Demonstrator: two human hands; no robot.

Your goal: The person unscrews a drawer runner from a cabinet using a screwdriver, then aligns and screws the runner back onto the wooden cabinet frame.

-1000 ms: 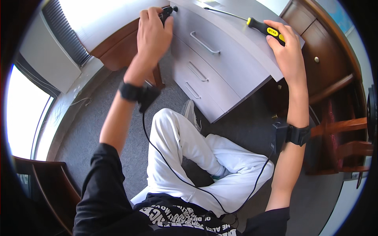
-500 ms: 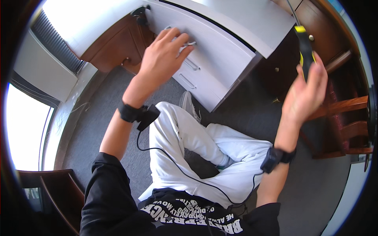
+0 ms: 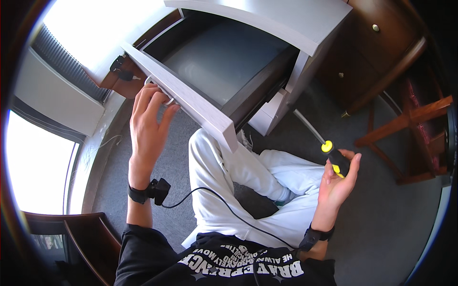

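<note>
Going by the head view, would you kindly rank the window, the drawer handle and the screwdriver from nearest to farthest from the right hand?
1. Screwdriver: held in the right hand.
2. Drawer handle: off to the left, on the front of the open drawer, at the left hand.
3. Window: at the view's far left.

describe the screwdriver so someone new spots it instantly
Find the pale grey cabinet with its top drawer open. To the drawer's lower right, the right hand holds the screwdriver. Its black handle with yellow accents sets it apart from white trousers and grey carpet.
</note>
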